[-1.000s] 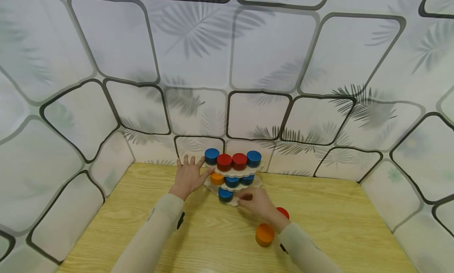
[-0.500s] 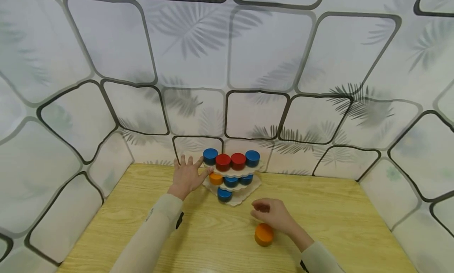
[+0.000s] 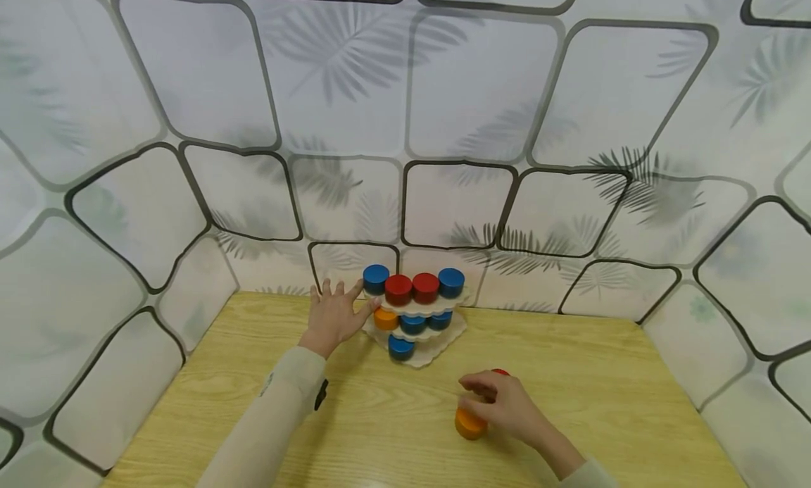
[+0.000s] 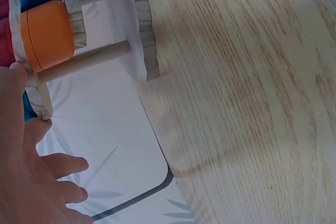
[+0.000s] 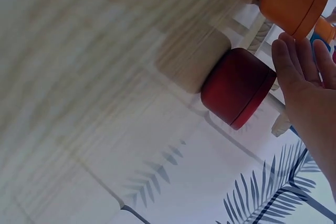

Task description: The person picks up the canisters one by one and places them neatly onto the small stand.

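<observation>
A three-tier wooden stand with scalloped edges (image 3: 437,346) stands at the back of the table. The top tier carries blue (image 3: 376,279) and red (image 3: 398,291) cylinders. On the middle tier sit an orange cylinder (image 3: 386,320) and two blue ones (image 3: 413,324); the bottom tier bears one blue cylinder (image 3: 401,348). My left hand (image 3: 334,319), fingers spread, touches the top tier's left edge with thumb and index finger. My right hand (image 3: 507,405), loosely bent and holding nothing, is at a loose orange cylinder (image 3: 470,426); contact is unclear. It mostly hides a red cylinder (image 5: 239,88).
The wood-grain table (image 3: 355,432) meets a patterned wall covering (image 3: 355,206) right behind the stand. Side panels with the same pattern close off the left (image 3: 120,375) and right. The two loose cylinders stand on the table to the right of the stand's front.
My right hand has drawn back from the bottom tier toward the near right, over to the loose orange cylinder. My left hand stays at the stand's edge.
</observation>
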`<action>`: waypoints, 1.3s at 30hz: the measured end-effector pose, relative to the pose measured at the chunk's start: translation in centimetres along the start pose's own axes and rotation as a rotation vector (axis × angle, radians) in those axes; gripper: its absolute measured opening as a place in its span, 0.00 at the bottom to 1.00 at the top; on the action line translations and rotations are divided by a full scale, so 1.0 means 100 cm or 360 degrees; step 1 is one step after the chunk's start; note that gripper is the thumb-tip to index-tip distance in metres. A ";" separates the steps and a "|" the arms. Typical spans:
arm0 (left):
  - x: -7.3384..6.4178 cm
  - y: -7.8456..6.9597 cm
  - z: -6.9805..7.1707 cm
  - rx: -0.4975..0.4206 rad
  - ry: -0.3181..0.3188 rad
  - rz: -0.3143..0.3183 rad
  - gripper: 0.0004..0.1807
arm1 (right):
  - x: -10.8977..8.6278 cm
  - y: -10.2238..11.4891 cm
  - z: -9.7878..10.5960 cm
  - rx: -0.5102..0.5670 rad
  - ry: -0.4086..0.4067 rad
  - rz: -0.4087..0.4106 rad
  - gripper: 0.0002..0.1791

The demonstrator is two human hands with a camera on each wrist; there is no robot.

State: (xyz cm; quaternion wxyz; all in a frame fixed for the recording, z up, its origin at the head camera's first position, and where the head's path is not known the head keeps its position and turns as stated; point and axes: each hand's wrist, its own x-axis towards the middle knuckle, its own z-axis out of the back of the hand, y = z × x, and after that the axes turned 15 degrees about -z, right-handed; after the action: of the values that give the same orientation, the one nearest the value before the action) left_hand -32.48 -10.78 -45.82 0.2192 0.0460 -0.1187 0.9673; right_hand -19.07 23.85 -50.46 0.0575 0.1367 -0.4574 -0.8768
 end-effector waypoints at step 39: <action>-0.001 0.000 -0.002 -0.0036 -0.0004 -0.0007 0.44 | -0.017 -0.023 0.008 0.0099 0.0268 -0.0118 0.37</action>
State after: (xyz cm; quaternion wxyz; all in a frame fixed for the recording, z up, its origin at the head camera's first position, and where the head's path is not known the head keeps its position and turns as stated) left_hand -32.40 -10.76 -45.97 0.2216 0.0450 -0.1298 0.9654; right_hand -17.61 26.18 -51.58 0.0589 0.2283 -0.4726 -0.8491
